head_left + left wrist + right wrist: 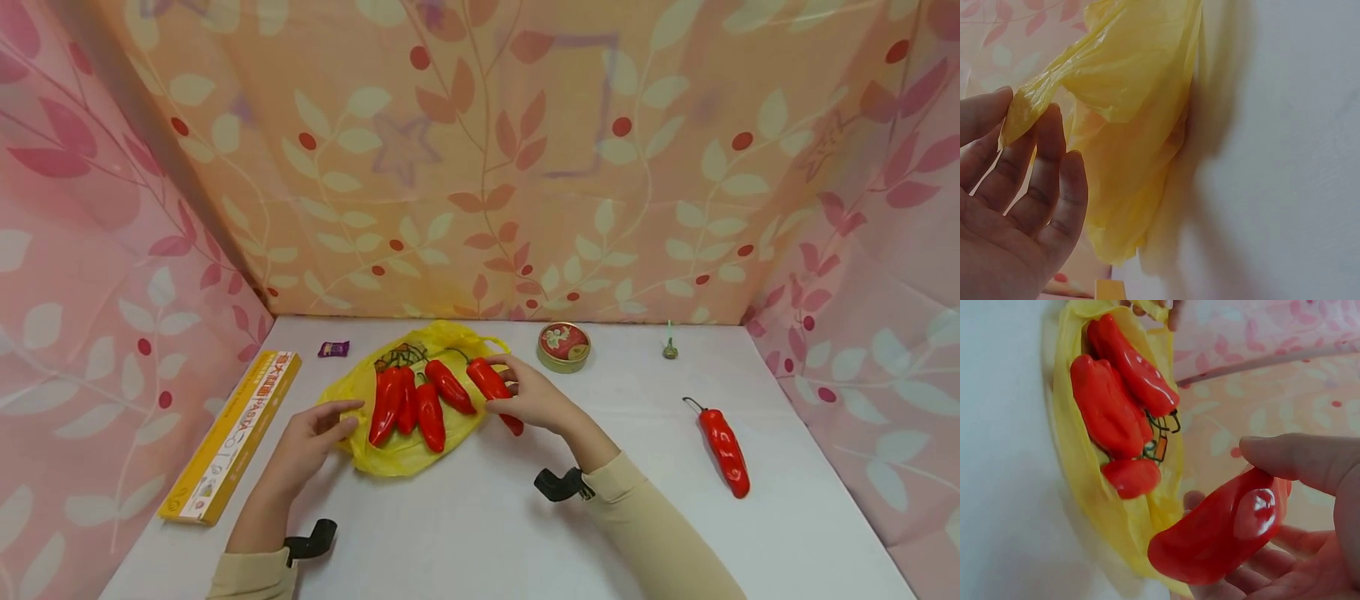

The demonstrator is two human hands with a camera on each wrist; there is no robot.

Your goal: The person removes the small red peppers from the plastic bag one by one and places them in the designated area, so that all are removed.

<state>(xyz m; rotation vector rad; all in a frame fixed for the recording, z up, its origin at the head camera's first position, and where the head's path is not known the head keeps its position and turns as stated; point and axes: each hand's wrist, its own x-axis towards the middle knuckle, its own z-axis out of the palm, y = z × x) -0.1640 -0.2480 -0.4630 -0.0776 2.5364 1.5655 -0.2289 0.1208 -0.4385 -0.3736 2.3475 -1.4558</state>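
Observation:
A yellow plastic bag (461,340) lies spread on the white table, with several red peppers (387,404) with dark stems on it. At its left edge my left hand (300,446) pinches a gathered corner of the bag (1025,112) between thumb and fingers. My right hand (536,400) holds another red pepper (489,379) over the bag's right side, stem end pointing away from me. In the right wrist view the thumb lies along one side of this held pepper (1210,537) and the fingers curl under it.
One more red pepper (725,454) lies at the right. A yellow pasta box (232,442) is at the left, with a small purple packet (333,348) beyond it. A round red-and-gold tin (563,348) and a small green object (670,352) stand toward the patterned back curtain (480,208).

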